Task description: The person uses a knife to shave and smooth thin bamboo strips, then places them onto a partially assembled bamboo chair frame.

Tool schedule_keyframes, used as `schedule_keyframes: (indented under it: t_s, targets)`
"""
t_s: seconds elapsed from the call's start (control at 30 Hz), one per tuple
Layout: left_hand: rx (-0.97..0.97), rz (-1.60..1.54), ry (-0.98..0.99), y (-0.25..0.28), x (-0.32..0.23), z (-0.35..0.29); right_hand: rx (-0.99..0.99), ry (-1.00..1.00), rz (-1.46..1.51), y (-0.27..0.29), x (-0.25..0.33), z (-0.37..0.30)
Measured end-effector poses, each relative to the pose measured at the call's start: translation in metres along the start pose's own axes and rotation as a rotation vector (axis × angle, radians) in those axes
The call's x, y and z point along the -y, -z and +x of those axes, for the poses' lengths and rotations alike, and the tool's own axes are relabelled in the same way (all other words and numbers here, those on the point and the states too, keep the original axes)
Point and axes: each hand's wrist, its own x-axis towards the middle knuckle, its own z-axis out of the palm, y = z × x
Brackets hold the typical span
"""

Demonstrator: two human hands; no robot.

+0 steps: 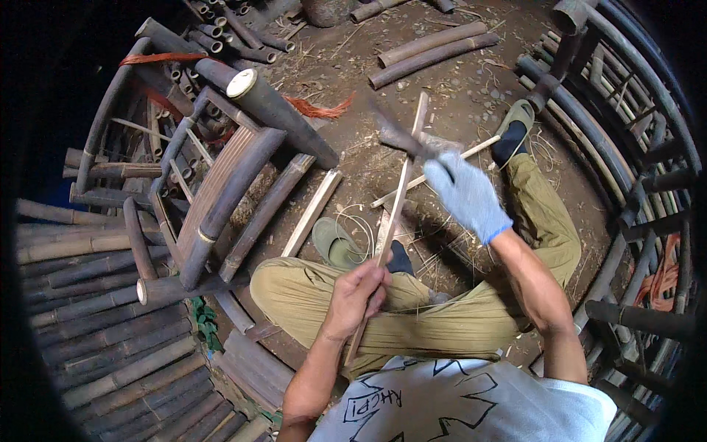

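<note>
My bare left hand (355, 298) is closed around the lower part of a long, narrow bamboo strip (402, 184), which slants up and away from my lap. My right hand (468, 197), in a pale blue-grey work glove, is closed on the handle of a knife (401, 136). Its dark blade is smeared by motion and points up and left, over the far part of the strip. I cannot tell whether blade and strip touch. A thin pale stick (480, 146) lies crosswise behind the strip, partly hidden by the glove.
A bamboo chair frame (254, 177) stands at the left, beside a split bamboo piece (313, 214). Bamboo poles (125, 324) fill the lower left. Two dark bamboo lengths (434, 55) lie on the dirt floor ahead. More bamboo frames (652, 191) line the right. Thin shavings (353, 228) lie near my sandals.
</note>
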Motion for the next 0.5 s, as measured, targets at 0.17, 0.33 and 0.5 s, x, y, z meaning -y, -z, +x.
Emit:
schedule_keyframes:
  t_s: [0.17, 0.33, 0.5]
  targets:
    - [-0.205, 0.229, -0.102, -0.007, -0.007, 0.021, 0.188, 0.258, -0.162, -0.005, 0.031, -0.061]
    - [-0.259, 0.439, -0.334, -0.011, 0.02, 0.013, 0.125, 0.063, -0.161, -0.013, 0.02, -0.048]
    - [-0.27, 0.34, -0.222, -0.016, 0.023, -0.014, 0.124, 0.083, -0.215, -0.007, 0.005, -0.029]
